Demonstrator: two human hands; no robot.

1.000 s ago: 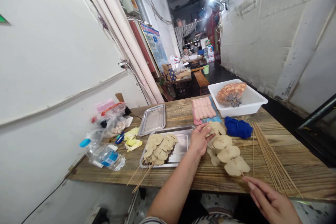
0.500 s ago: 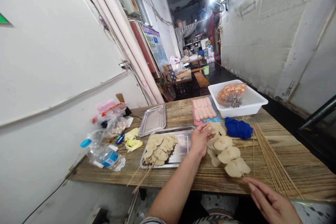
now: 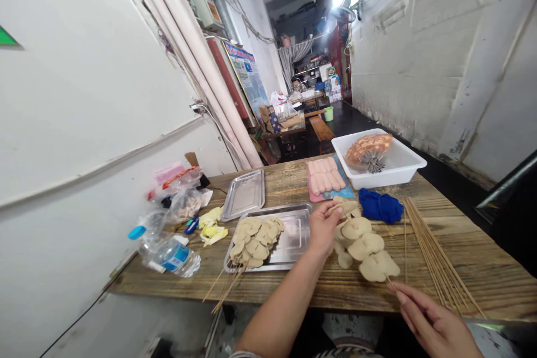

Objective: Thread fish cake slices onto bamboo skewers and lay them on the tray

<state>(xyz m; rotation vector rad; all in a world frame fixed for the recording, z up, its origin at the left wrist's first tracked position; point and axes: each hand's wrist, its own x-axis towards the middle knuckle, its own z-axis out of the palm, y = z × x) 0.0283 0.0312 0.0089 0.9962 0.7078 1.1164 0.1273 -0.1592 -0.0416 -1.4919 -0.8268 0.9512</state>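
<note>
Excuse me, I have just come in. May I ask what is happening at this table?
A person works bare-handed at a wooden table. The right hand holds the bare end of a skewer carrying folded beige slices, while the left hand pinches a slice near its other end. To the left, filled skewers lie on a metal tray. To the right, bare sticks lie near a blue cloth.

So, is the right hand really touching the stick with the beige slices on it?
Touching. The head view shows it: the right hand pinches the stick between its fingers, just below the beige slices.
</note>
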